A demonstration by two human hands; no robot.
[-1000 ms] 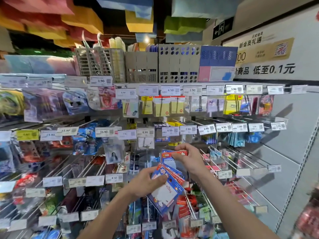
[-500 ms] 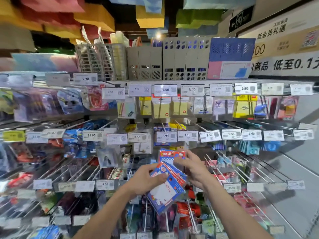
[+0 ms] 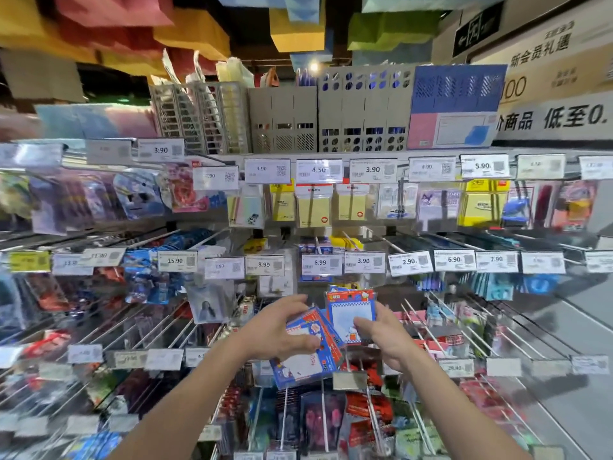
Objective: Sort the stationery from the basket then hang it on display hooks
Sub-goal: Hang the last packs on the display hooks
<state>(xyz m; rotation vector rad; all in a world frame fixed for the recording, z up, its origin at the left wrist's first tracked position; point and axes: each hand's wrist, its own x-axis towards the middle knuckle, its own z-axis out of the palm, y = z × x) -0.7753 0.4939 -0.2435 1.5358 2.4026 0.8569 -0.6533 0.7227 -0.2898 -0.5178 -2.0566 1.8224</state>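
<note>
Left hand [image 3: 278, 330] grips stack of blue-red carded memo packs [image 3: 306, 360]; right hand [image 3: 384, 338] pinches one pack [image 3: 352, 308]. Align hang-hole squarely with wire hook [image 3: 419, 327].

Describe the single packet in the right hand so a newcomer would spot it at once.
Under the grey file boxes, find the 6.99 price tag. Just below-right of it the right hand pinches one packet, upright, red header over a blue checked frame. The similar packets in the left hand form a tilted stack.
</note>
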